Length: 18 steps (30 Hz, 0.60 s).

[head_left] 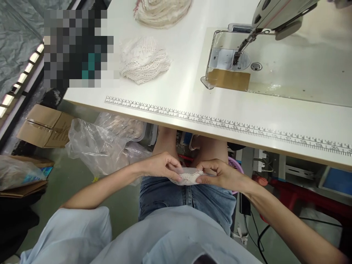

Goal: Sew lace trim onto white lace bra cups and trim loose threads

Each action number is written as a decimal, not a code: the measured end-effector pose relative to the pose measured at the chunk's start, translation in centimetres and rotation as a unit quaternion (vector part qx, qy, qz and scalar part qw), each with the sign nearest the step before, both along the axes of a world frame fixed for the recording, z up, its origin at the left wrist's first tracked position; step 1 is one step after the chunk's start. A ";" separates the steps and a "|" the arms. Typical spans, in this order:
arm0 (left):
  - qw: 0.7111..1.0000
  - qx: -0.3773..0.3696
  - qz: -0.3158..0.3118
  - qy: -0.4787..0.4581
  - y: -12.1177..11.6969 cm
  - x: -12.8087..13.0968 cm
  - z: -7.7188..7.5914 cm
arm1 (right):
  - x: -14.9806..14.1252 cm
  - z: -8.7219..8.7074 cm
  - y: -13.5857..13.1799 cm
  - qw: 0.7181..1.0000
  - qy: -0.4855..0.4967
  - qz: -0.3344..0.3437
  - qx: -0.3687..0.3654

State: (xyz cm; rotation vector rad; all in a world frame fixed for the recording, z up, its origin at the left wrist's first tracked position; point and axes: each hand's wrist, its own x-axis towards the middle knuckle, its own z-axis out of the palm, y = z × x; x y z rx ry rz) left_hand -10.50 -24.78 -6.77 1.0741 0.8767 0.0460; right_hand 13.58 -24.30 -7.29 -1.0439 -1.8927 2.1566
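Over my lap, below the table's front edge, a small piece of white lace-trimmed fabric [188, 177] is stretched between my two hands. My left hand [162, 167] pinches its left end between thumb and fingers. At the other end my right hand [217, 173] grips it the same way, thumb toward me. The fabric looks thin and sheer, with an eyelet lace edging across its middle. Up on the table lies a pile of similar white eyelet lace [145, 60], apart from both hands.
A sewing machine [239, 55] stands at the table's right. A cream fabric bundle [163, 11] lies at the back. A ruler strip [198, 119] runs along the white table's [184, 80] front. Clear plastic bags [101, 146] and a cardboard box [45, 124] sit lower left.
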 end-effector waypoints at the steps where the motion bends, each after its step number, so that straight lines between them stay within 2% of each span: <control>1: 1.000 0.016 -0.010 -0.003 0.0 0.2 0.1 | -0.1 0.1 0.0 1.000 -0.001 0.000 0.004; 4: 0.998 0.053 -0.024 -0.017 0.0 1.2 0.6 | -0.4 0.4 -0.1 1.000 -0.003 -0.002 0.005; 10: 0.997 0.071 0.003 0.004 -0.1 2.1 1.0 | -0.4 1.1 -0.4 1.000 -0.023 -0.015 0.013; 18: 0.998 0.064 0.007 0.012 -0.1 1.8 0.6 | -0.3 0.2 -0.7 0.998 -0.026 -0.017 0.053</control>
